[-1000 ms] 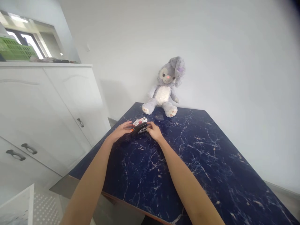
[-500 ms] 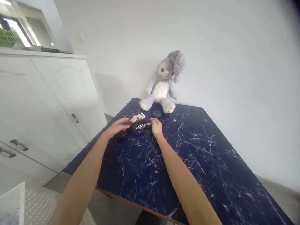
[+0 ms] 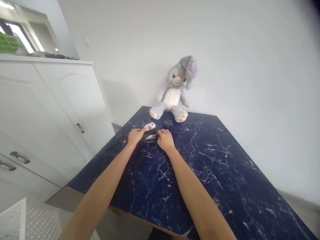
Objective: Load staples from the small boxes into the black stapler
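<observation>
A small black case-like object [image 3: 150,137] with a shiny, reflective front lies on the dark blue marbled table [image 3: 160,186]; its exact kind is unclear. My left hand [image 3: 136,136] is closed on its left end, thumb and fingers together. At the opposite end, my right hand [image 3: 165,139] is curled with its fingertips on the object, and a small orange-red spot shows by those fingers. Just behind the black object lies a small white box [image 3: 150,126] with red print, close to my left fingertips.
A grey plush rabbit [image 3: 172,96] sits at the table's back edge against the white wall. White cabinets [image 3: 67,100] with dark handles stand at left, a green basket [image 3: 11,42] on top. A white dotted container [image 3: 40,220] is at lower left.
My left hand has moved right and closed on the left end of the black object. The orange spot, earlier by my left hand, now shows by my right fingers, which are more curled.
</observation>
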Motion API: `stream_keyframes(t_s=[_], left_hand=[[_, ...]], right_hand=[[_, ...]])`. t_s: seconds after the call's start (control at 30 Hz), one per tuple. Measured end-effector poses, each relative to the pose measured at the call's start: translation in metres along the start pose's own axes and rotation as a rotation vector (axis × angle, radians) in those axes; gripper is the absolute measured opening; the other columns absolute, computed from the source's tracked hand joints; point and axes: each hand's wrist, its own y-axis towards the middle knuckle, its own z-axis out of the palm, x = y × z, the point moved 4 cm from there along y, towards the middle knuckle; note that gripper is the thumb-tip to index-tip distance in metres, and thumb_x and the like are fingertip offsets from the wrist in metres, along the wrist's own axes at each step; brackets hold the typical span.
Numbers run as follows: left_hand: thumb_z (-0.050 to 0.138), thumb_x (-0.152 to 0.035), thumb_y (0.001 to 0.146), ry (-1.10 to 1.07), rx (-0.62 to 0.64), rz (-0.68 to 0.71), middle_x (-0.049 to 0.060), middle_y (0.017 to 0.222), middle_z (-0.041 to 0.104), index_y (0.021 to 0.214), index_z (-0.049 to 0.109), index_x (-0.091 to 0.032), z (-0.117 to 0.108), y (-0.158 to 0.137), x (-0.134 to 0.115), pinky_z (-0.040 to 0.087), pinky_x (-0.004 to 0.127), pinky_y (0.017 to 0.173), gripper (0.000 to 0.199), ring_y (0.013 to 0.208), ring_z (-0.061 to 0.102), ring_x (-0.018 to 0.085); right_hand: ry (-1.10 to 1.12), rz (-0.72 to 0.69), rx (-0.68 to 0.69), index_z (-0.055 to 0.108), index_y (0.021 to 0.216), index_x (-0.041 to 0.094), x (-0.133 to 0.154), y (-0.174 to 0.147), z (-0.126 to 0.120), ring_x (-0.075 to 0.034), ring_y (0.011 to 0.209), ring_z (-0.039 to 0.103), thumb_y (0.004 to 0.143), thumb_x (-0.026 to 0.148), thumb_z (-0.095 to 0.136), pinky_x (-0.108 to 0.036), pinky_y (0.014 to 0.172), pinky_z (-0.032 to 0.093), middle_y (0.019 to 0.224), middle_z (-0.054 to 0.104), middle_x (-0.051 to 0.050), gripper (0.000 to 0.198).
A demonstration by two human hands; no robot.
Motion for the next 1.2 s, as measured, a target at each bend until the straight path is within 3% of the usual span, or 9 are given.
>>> stream_keyframes(t_s=[0.2, 0.33, 0.43, 0.57, 0.67, 0.73, 0.8, 0.97, 1.2], left_hand=[[0.070, -0.036, 0.076, -0.138, -0.111, 0.009, 0.010, 0.098, 0.076, 0.090, 0.077, -0.020, 0.005, 0.000, -0.005, 0.048, 0.036, 0.089, 0.022, 0.100, 0.069, 0.030], [0.054, -0.034, 0.091, -0.244, -0.272, 0.059, 0.010, 0.113, 0.072, 0.115, 0.068, -0.019, -0.010, -0.007, -0.006, 0.050, 0.031, 0.090, 0.032, 0.103, 0.068, 0.022], [0.052, -0.036, 0.093, -0.448, -0.326, 0.142, 0.009, 0.113, 0.070, 0.124, 0.061, -0.020, -0.018, -0.014, -0.014, 0.055, 0.031, 0.077, 0.036, 0.086, 0.070, 0.020], [0.061, -0.027, 0.088, -0.879, 0.014, 0.133, 0.011, 0.108, 0.072, 0.121, 0.065, -0.016, -0.005, -0.029, -0.035, 0.057, 0.033, 0.075, 0.035, 0.076, 0.070, 0.018], [0.066, -0.022, 0.085, -1.087, 0.433, 0.101, 0.015, 0.118, 0.070, 0.122, 0.066, -0.011, 0.016, -0.049, -0.052, 0.056, 0.039, 0.090, 0.038, 0.093, 0.071, 0.022], [0.069, -0.023, 0.085, -1.045, 0.595, 0.104, 0.015, 0.121, 0.069, 0.123, 0.066, -0.012, 0.028, -0.061, -0.057, 0.056, 0.040, 0.092, 0.040, 0.095, 0.071, 0.023], [0.071, -0.024, 0.084, -0.930, 0.638, 0.118, 0.014, 0.117, 0.071, 0.123, 0.066, -0.013, 0.036, -0.069, -0.056, 0.058, 0.039, 0.088, 0.040, 0.089, 0.072, 0.021], [0.072, -0.027, 0.082, -0.635, 0.668, 0.225, 0.011, 0.097, 0.076, 0.119, 0.068, -0.014, 0.052, -0.082, -0.054, 0.060, 0.034, 0.071, 0.039, 0.073, 0.071, 0.019], [0.071, -0.037, 0.082, -0.589, 0.616, 0.272, 0.009, 0.090, 0.076, 0.116, 0.069, -0.017, 0.063, -0.104, -0.063, 0.060, 0.034, 0.067, 0.039, 0.069, 0.070, 0.020]], right_hand=[[0.147, 0.083, -0.124, 0.070, 0.092, 0.020, -0.009, 0.003, -0.002, -0.024, 0.099, 0.057, 0.078, 0.006, 0.049, -0.035, 0.094, 0.042, 0.107, 0.066, -0.008, 0.029], [0.476, 0.231, -0.165, 0.068, 0.093, 0.022, -0.032, 0.007, 0.002, -0.020, 0.093, 0.065, 0.081, 0.016, 0.053, -0.033, 0.092, 0.047, 0.096, 0.072, -0.003, 0.020], [0.748, 0.389, -0.284, 0.066, 0.095, 0.022, -0.050, 0.006, 0.005, -0.018, 0.086, 0.068, 0.083, 0.031, 0.059, -0.032, 0.087, 0.050, 0.093, 0.073, -0.002, 0.017], [0.959, 0.606, -0.517, 0.064, 0.098, 0.018, -0.062, -0.010, 0.001, -0.018, 0.078, 0.066, 0.078, 0.046, 0.067, -0.032, 0.077, 0.054, 0.088, 0.071, -0.004, 0.034], [1.177, 0.603, -0.451, 0.064, 0.095, 0.019, -0.059, -0.029, -0.006, -0.015, 0.072, 0.065, 0.074, 0.047, 0.073, -0.029, 0.070, 0.056, 0.081, 0.069, -0.001, 0.037], [1.337, 0.605, -0.366, 0.065, 0.091, 0.018, -0.060, -0.047, -0.017, -0.013, 0.071, 0.065, 0.070, 0.046, 0.078, -0.028, 0.072, 0.057, 0.079, 0.068, 0.000, 0.037], [1.443, 0.626, -0.344, 0.065, 0.086, 0.018, -0.068, -0.066, -0.033, -0.012, 0.072, 0.065, 0.067, 0.044, 0.082, -0.026, 0.076, 0.057, 0.078, 0.068, 0.000, 0.037], [1.380, 0.746, -0.548, 0.062, 0.078, 0.018, -0.094, -0.100, -0.071, -0.013, 0.071, 0.067, 0.065, 0.046, 0.085, -0.027, 0.075, 0.058, 0.074, 0.068, 0.000, 0.039], [1.116, 0.605, -0.471, 0.063, 0.086, 0.018, -0.068, -0.092, -0.076, -0.019, 0.076, 0.070, 0.074, 0.056, 0.074, -0.031, 0.071, 0.056, 0.080, 0.073, -0.004, 0.041]])
